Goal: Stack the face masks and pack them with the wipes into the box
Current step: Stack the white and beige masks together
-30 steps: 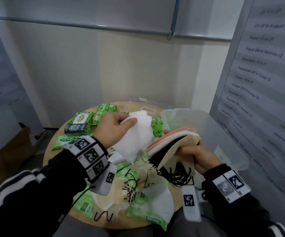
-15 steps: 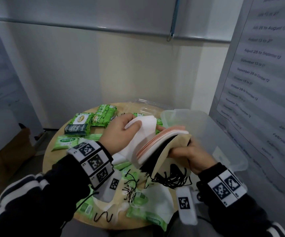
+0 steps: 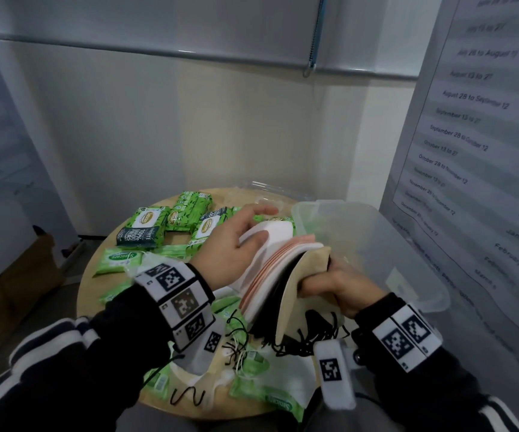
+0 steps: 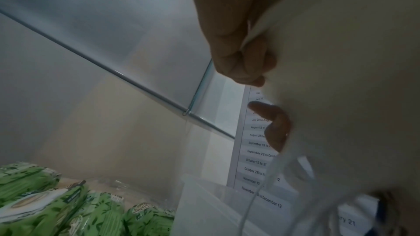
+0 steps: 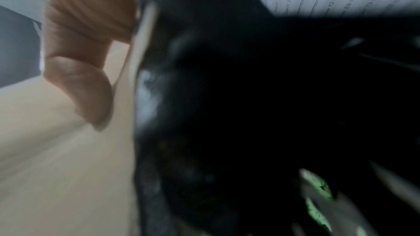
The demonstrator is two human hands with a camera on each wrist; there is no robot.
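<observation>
right hand [image 3: 334,283] grips mask stack [image 3: 283,275] | left hand [image 3: 233,247] apparently pressing white mask [image 3: 275,233]

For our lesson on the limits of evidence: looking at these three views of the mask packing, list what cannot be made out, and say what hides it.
- Number of masks in the stack: head view shows only layered edges.
- Box contents: cloudy walls and both hands block the head view.
- Right hand fingers: behind the beige mask; the right wrist view is blurred and dark.
- Small print on the wipes packs: too small.
- Left hand palm: hidden by a white mask.
</observation>
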